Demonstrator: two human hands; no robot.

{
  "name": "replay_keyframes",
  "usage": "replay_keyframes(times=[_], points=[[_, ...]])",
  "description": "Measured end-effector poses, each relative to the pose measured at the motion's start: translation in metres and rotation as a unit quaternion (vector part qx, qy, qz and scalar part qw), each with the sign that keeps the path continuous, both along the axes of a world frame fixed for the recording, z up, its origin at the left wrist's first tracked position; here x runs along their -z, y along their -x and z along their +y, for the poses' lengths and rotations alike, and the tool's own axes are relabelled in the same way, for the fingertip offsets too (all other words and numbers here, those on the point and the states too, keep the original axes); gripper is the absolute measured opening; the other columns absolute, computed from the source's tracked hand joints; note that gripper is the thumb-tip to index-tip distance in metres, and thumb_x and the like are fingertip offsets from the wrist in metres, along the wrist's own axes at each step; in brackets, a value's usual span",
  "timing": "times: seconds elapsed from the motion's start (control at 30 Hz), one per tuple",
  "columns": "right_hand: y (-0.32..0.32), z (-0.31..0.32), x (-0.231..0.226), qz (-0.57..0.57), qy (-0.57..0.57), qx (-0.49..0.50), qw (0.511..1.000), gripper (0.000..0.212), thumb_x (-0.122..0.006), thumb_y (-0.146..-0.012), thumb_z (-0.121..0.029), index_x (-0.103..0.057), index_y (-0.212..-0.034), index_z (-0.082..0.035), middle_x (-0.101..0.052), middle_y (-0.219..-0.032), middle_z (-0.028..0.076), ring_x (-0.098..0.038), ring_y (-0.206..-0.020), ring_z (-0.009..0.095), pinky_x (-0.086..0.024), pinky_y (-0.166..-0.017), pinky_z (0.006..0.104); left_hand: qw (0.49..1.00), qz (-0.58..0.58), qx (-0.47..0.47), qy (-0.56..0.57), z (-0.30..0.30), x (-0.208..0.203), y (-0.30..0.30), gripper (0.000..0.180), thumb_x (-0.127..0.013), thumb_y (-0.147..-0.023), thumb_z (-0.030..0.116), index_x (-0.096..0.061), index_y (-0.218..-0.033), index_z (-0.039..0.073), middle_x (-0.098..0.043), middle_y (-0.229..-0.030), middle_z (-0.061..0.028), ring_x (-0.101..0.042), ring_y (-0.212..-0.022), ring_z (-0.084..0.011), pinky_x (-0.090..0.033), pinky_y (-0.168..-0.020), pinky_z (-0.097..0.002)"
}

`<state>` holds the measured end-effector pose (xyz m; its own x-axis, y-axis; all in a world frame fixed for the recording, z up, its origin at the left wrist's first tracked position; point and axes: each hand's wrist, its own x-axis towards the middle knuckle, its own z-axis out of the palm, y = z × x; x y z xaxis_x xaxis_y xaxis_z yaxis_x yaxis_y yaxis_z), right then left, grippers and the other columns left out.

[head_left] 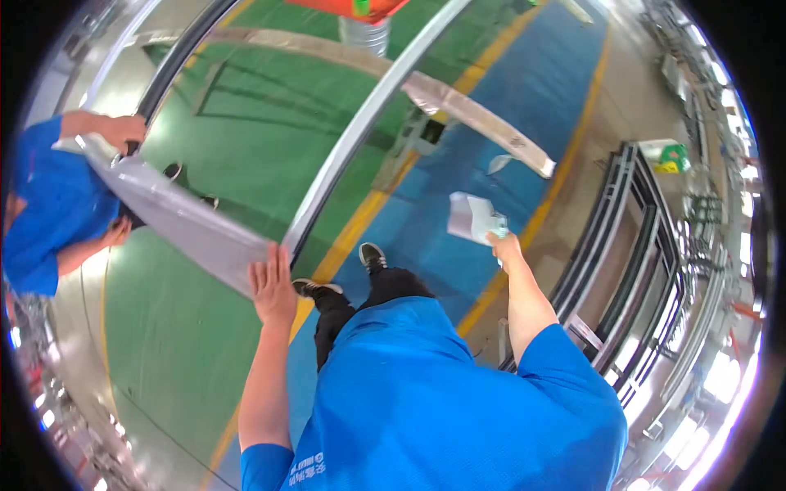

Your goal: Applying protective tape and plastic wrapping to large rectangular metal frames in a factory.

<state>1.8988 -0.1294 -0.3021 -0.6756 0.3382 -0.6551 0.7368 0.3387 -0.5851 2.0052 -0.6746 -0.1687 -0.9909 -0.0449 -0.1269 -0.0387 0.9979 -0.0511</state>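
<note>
Left hand (273,288), centre frame, lies flat with fingers spread against the grey panel's (176,217) end. Right hand (505,245) grips what appears to be folded paper (471,217).

A factory hall: painted green floor (246,106) with yellow lane lines (360,221), metal frames (630,245) stacked at three o'clock.

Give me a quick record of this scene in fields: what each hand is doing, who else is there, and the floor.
Left hand: open, flat against the near end of a long grey panel
Right hand: gripping a wad of pale cloth or paper
Co-worker: in blue, holding the panel's far end
Floor: green and blue with yellow lines
Right side: dark metal frames
</note>
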Motion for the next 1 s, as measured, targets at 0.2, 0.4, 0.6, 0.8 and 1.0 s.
replay_keyframes(times=[0.2,0.4,0.6,0.8,1.0], points=[[0.007,0.113,-0.078,0.258,0.017,0.358,0.897,0.016,-0.067,-0.091,-0.012,-0.061,-0.099,0.001,-0.061,-0.075,0.007,-0.05,-0.047,0.015,-0.041,-0.042,0.0305,0.999,-0.007,0.019,0.031,0.001,0.003,0.007,0.077,-0.05,-0.083,0.0,-0.029,-0.152,0.024,-0.021,-0.162,-0.0015,-0.044,-0.131,-0.0428,-0.02,-0.119,-0.0502],[0.087,0.171,-0.097,0.198,-0.003,0.229,0.953,0.029,-0.077,-0.085,-0.025,-0.064,-0.099,-0.004,-0.06,-0.077,0.005,-0.047,-0.047,0.013,-0.039,-0.042,0.0289,0.999,-0.008,0.02,0.03,0.012,-0.002,0.012,0.077,-0.05,-0.082,-0.002,-0.031,-0.151,0.025,-0.021,-0.161,-0.0032,-0.044,-0.13,-0.0429,-0.021,-0.119,-0.0507],[0.123,0.211,-0.086,0.092,0.004,0.278,0.956,0.029,-0.077,-0.085,-0.031,-0.062,-0.098,-0.01,-0.056,-0.078,0.003,-0.049,-0.056,0.016,-0.04,-0.045,0.0293,1.0,-0.01,0.02,-0.02,0.01,-0.015,0.013,0.077,-0.051,-0.079,-0.004,-0.033,-0.15,0.021,-0.027,-0.158,-0.0063,-0.042,-0.125,-0.0376,-0.023,-0.117,-0.0512],[0.208,0.173,-0.026,0.084,-0.056,0.3,0.948,0.038,-0.079,-0.08,-0.038,-0.062,-0.092,-0.007,-0.061,-0.077,0.007,-0.053,-0.055,0.021,-0.042,-0.046,0.0356,0.999,-0.022,0.025,-0.02,0.0,-0.015,0.008,0.075,-0.049,-0.081,-0.003,-0.032,-0.151,0.02,-0.027,-0.157,-0.0096,-0.042,-0.126,-0.0381,-0.023,-0.116,-0.0529],[0.267,0.175,-0.011,0.058,-0.337,-0.053,0.938,0.064,-0.061,-0.082,-0.059,-0.072,-0.095,0.002,-0.072,-0.094,0.019,-0.07,-0.087,0.029,-0.052,-0.074,0.0414,0.997,-0.066,0.045,-0.022,0.01,-0.006,0.018,0.076,-0.045,-0.085,0.003,-0.023,-0.155,0.023,-0.021,-0.16,-0.0096,-0.037,-0.134,-0.0397,-0.018,-0.119,-0.0511]])
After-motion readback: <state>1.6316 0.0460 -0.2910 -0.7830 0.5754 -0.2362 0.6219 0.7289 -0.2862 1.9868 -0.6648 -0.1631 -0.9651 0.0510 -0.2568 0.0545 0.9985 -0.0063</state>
